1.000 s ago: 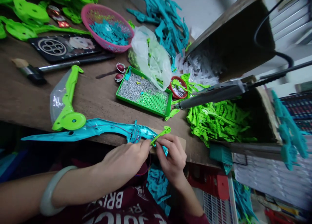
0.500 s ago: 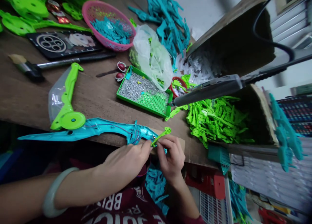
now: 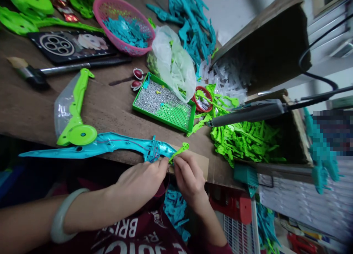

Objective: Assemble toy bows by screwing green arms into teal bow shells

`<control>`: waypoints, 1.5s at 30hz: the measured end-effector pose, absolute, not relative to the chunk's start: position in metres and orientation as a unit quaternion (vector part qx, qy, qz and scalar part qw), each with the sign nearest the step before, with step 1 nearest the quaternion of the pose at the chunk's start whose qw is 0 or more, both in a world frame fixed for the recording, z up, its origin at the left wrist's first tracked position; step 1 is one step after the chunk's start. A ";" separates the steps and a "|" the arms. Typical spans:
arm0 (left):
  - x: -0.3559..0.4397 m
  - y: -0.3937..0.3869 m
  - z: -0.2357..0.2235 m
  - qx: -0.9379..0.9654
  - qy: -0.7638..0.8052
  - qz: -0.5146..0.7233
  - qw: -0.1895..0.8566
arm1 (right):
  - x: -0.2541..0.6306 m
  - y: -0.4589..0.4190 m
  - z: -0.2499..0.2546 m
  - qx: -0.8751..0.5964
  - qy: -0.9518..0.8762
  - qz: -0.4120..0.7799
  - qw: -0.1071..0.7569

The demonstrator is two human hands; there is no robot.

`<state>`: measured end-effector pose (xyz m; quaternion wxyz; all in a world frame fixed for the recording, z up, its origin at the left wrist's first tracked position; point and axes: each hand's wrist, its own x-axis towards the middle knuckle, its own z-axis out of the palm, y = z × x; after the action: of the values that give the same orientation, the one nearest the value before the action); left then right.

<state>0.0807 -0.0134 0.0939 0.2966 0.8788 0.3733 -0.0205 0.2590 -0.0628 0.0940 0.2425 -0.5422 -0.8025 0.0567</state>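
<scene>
Slim, round-ended lime-green piece (image 3: 180,151) in the fingertip grip of both hands (image 3: 145,180) (image 3: 190,176)

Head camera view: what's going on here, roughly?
A person's right hand pinches a small green piece near one end of a long blue part, while the left hand's fingers meet at its lower tip. Thin wires run along the blue part, which lies at the table's near edge. Beyond it sits a green tray of small metal pieces.
</scene>
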 end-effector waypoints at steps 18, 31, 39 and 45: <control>0.090 -0.023 0.090 0.883 0.376 0.062 0.276 | 0.248 -0.065 0.073 -0.581 -0.715 -0.085 0.380; 0.091 -0.033 0.067 0.883 0.359 0.207 0.222 | 0.246 -0.066 0.070 -0.608 -0.435 0.399 0.530; 0.094 -0.019 0.069 0.872 0.338 0.161 0.317 | 0.261 -0.063 0.069 -0.571 -0.351 0.481 0.565; 0.102 -0.008 0.081 0.857 0.338 0.108 0.373 | 0.276 -0.062 0.067 -0.545 -0.381 0.506 0.549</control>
<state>0.1021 -0.0082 0.0810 0.3727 0.8575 0.3379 0.1083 0.2755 -0.0623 0.0669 0.5488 -0.5449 -0.3813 0.5065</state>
